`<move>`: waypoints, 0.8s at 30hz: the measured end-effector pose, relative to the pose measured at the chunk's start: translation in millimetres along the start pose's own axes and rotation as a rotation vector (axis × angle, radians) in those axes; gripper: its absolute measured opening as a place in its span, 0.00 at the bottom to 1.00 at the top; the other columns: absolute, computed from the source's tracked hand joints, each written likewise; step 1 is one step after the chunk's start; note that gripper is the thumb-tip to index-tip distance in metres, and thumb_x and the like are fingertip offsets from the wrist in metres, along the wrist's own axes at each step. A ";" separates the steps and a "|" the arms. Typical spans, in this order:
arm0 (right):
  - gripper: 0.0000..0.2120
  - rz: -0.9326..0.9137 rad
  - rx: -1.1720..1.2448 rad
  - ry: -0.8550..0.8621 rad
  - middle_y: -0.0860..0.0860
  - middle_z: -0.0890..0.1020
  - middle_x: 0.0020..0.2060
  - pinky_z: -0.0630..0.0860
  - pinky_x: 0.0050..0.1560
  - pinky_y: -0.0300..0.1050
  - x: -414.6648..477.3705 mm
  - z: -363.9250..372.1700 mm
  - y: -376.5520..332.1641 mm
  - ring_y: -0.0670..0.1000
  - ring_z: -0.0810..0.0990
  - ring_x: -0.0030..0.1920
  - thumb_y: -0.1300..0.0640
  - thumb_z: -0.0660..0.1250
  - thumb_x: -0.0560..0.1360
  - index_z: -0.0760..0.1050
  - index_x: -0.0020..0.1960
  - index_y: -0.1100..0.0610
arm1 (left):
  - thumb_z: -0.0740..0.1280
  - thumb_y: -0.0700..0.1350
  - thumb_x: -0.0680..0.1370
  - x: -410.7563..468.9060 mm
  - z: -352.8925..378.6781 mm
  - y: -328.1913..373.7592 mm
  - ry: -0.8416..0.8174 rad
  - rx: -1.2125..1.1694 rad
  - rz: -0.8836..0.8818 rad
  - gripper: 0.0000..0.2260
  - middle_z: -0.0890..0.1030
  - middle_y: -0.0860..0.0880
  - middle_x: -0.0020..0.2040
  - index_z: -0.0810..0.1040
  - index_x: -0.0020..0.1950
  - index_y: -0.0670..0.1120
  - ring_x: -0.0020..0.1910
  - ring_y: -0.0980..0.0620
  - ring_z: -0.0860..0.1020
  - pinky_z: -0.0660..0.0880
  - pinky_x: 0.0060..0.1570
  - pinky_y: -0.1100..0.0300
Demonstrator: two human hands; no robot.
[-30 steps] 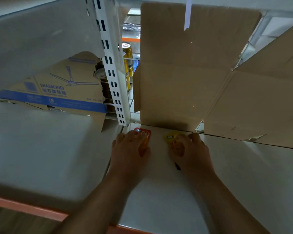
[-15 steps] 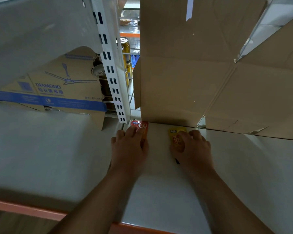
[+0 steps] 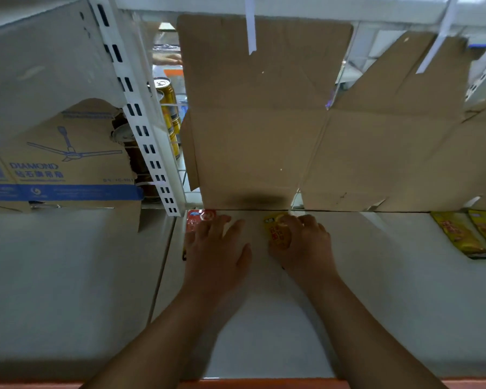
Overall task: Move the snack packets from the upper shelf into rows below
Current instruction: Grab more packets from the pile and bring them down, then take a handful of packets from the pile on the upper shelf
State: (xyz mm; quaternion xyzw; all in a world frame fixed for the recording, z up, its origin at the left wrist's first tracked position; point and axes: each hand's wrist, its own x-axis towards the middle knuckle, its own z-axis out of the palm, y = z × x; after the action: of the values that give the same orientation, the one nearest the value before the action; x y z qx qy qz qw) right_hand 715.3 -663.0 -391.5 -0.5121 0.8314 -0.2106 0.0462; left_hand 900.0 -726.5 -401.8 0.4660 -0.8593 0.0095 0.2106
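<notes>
Red foil snack packet [image 3: 198,221] lies at back of white metal shelf [image 3: 376,290], just beside brown cardboard sheet [image 3: 264,122]; left hand [image 3: 216,248] presses it, fingers straight. Yellow foil snack packet [image 3: 277,233] at 3 o'clock from red one, right hand [image 3: 306,242] curled round it. Step: probably lining row. Next: let go, hold edges level.

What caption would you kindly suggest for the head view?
On a white shelf before cardboard, left hand rests on a red packet, right hand grips a yellow packet.
</notes>
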 end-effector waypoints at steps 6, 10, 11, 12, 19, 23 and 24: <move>0.30 0.091 0.082 0.081 0.56 0.81 0.49 0.78 0.51 0.54 -6.8 -36.7 56.0 0.61 0.80 0.48 0.41 0.70 0.64 0.79 0.62 0.52 | 0.59 0.60 0.76 13.6 -0.2 68.9 -0.069 -0.070 0.096 0.22 0.78 0.50 0.65 0.79 0.65 0.53 0.58 0.41 0.76 0.73 0.54 0.45; 0.27 0.113 0.085 0.161 0.56 0.81 0.47 0.79 0.47 0.52 -13.2 -68.7 120.0 0.61 0.80 0.46 0.40 0.70 0.64 0.81 0.59 0.53 | 0.59 0.59 0.76 21.0 13.9 139.3 -0.125 -0.106 0.120 0.21 0.78 0.52 0.65 0.77 0.66 0.56 0.59 0.42 0.76 0.73 0.55 0.45; 0.27 0.116 0.082 0.184 0.56 0.81 0.46 0.79 0.46 0.52 -15.7 -76.8 137.2 0.61 0.80 0.45 0.40 0.70 0.64 0.81 0.58 0.53 | 0.59 0.59 0.76 22.1 18.6 157.9 -0.127 -0.112 0.125 0.21 0.78 0.52 0.64 0.77 0.66 0.56 0.59 0.42 0.76 0.73 0.55 0.45; 0.26 0.109 0.084 0.200 0.56 0.81 0.45 0.78 0.46 0.51 -17.2 -82.4 148.9 0.61 0.80 0.44 0.41 0.71 0.64 0.81 0.58 0.54 | 0.59 0.59 0.76 22.3 22.1 171.0 -0.130 -0.121 0.121 0.21 0.79 0.52 0.64 0.77 0.66 0.55 0.59 0.42 0.77 0.74 0.54 0.45; 0.24 0.119 0.120 0.240 0.56 0.80 0.50 0.79 0.47 0.54 -15.8 -146.5 278.8 0.62 0.80 0.48 0.45 0.77 0.66 0.81 0.58 0.54 | 0.58 0.60 0.77 27.5 51.7 312.4 -0.155 -0.190 0.145 0.23 0.79 0.52 0.64 0.77 0.69 0.55 0.61 0.44 0.76 0.74 0.57 0.45; 0.27 0.149 0.096 0.230 0.56 0.81 0.53 0.78 0.48 0.51 -10.9 -174.0 342.9 0.61 0.80 0.50 0.41 0.78 0.65 0.80 0.60 0.53 | 0.56 0.61 0.78 35.5 67.6 378.0 -0.202 -0.191 0.167 0.24 0.77 0.52 0.67 0.75 0.71 0.55 0.64 0.45 0.74 0.74 0.58 0.46; 0.28 0.161 0.100 0.226 0.56 0.81 0.53 0.78 0.49 0.52 -9.4 -178.7 356.7 0.61 0.79 0.50 0.42 0.79 0.65 0.80 0.61 0.52 | 0.56 0.61 0.78 36.6 72.2 391.2 -0.202 -0.202 0.172 0.24 0.77 0.51 0.67 0.76 0.70 0.54 0.63 0.44 0.74 0.74 0.58 0.46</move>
State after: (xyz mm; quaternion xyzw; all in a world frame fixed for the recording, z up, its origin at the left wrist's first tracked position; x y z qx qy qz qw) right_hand 370.6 -462.7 -372.6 -0.4138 0.8582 -0.3037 -0.0055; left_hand 542.2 -549.7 -383.6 0.3656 -0.9095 -0.1057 0.1671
